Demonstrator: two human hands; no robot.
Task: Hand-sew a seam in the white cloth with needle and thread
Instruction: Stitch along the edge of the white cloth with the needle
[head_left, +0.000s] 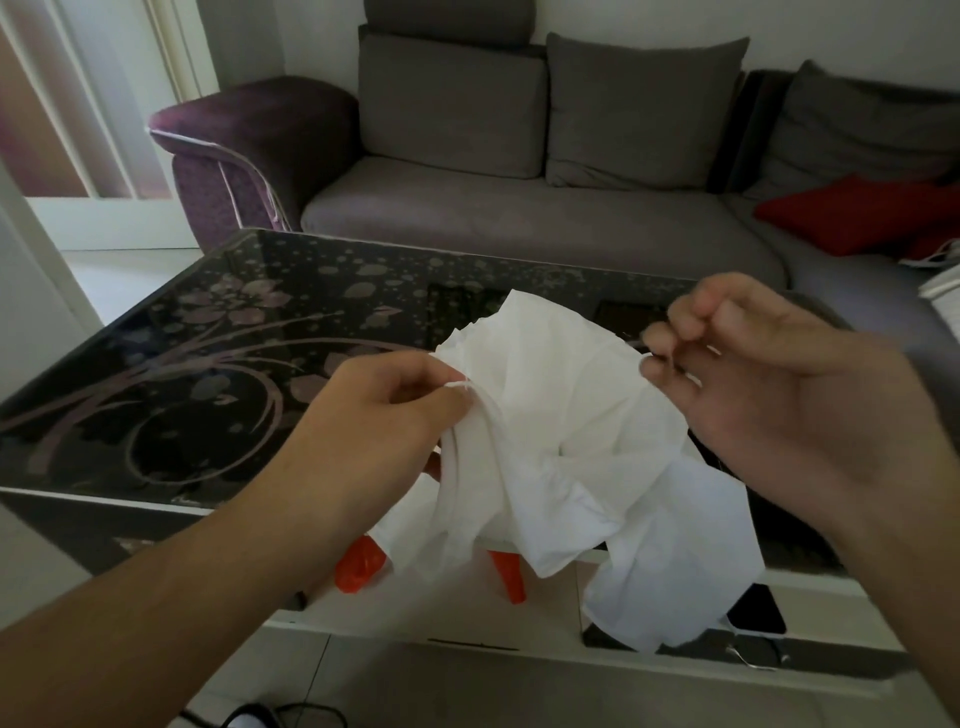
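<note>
The left hand (395, 410) pinches the white cloth (566, 447) at its edge, holding it taut above the counter (218, 332). The right hand (769, 384) pinches at the opposite edge, probably the needle, which is too small to confirm.

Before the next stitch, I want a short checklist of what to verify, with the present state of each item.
1. Left hand holds the white cloth firmly: ok, it grips the gathered edge.
2. Right hand pinches at the other cloth edge: ok, fingertips are closed there.
3. Needle is in the right fingers: cannot tell, too small to see.
4. Thread is free of tangles: cannot tell; only a short white strand shows at the left thumb.
5. Cloth is flat along the seam line: not ok, it is bunched and crumpled between the hands.
6. Cloth hangs clear of the glass table: cannot tell; the lower part drapes over its near edge.
</note>
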